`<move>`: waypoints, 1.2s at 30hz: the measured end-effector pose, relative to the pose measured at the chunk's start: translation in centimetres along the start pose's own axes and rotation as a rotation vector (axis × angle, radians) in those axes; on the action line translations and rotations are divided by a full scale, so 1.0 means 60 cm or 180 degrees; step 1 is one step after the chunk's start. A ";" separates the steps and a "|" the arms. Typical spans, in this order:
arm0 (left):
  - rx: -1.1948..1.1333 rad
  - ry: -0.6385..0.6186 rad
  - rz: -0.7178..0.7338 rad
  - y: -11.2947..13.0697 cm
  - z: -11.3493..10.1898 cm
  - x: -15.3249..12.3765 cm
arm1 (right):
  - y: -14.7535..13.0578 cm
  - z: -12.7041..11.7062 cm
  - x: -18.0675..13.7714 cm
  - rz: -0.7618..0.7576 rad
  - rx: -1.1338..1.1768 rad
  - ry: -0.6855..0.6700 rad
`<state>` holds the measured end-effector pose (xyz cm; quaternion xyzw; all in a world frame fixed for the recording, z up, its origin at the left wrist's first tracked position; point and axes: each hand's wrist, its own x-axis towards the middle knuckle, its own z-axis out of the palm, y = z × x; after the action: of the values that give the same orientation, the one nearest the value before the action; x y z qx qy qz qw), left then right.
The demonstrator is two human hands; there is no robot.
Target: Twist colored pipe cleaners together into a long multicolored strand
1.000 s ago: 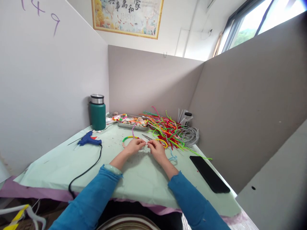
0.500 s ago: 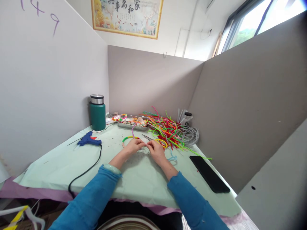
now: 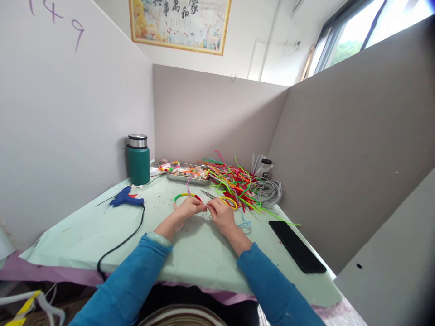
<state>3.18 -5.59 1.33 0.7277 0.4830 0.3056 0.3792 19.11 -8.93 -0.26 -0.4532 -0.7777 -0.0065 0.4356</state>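
Note:
A ring wrapped in colored pipe cleaners (image 3: 183, 194), with green, yellow, red and pink stretches, curves behind my left hand (image 3: 190, 208). That hand is closed, thumb and fingers pinching the ring's right side. Against its fingertips my right hand (image 3: 220, 213) is also closed, pinching a pale pinkish strand that looks like a pipe cleaner and is mostly covered by the fingers. A purple pipe cleaner (image 3: 189, 184) sticks up behind the ring. Scissors with yellow handles (image 3: 231, 203) lie just beyond my right hand. Beside that hand rests a light blue pipe cleaner (image 3: 245, 222).
Farther back are a metal tray (image 3: 188, 180) of small pieces, a heap of pipe cleaners (image 3: 234, 181) and a coil of grey tubing (image 3: 270, 192). At left stand a green bottle (image 3: 138, 165) and a blue glue gun (image 3: 125, 197) with its cord. A black phone (image 3: 296, 246) lies right.
My fingertips have shifted very slightly, still pinched together. More of the ring's red stretch shows above my left hand, and a pinkish part now shows beneath it.

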 end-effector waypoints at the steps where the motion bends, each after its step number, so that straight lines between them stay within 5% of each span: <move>1: -0.0056 -0.0076 -0.0028 0.001 0.000 -0.001 | 0.002 -0.001 0.001 -0.0002 0.0196 0.0019; 5: -0.0657 -0.0643 -0.0055 0.005 -0.006 -0.007 | 0.008 -0.005 0.007 0.0115 0.1229 -0.0070; 10: -0.1606 -0.1472 -0.0007 0.007 -0.019 -0.016 | 0.006 -0.023 0.012 0.0569 0.2547 -0.0817; 18: -0.1637 -0.1992 0.0120 0.002 -0.021 -0.022 | -0.009 -0.046 0.010 0.0741 0.2949 -0.1314; 22: -0.1411 -0.1785 0.0188 0.004 -0.019 -0.021 | -0.011 -0.044 0.011 0.0793 0.2798 -0.1275; 27: -0.0843 -0.0972 0.0444 0.003 -0.007 -0.012 | 0.004 -0.019 0.010 0.1174 0.2556 -0.1018; 32: 0.0449 -0.0082 0.0868 0.003 0.008 -0.004 | 0.021 0.001 0.011 0.2390 0.2755 -0.1006; 36: 0.0992 0.0400 0.1299 0.008 0.015 -0.007 | 0.025 -0.003 0.016 0.3147 0.3440 -0.1577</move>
<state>4.02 -6.31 1.23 0.8393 0.3901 0.3422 0.1623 20.10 -7.44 -0.11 -0.4605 -0.4550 0.6708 0.3619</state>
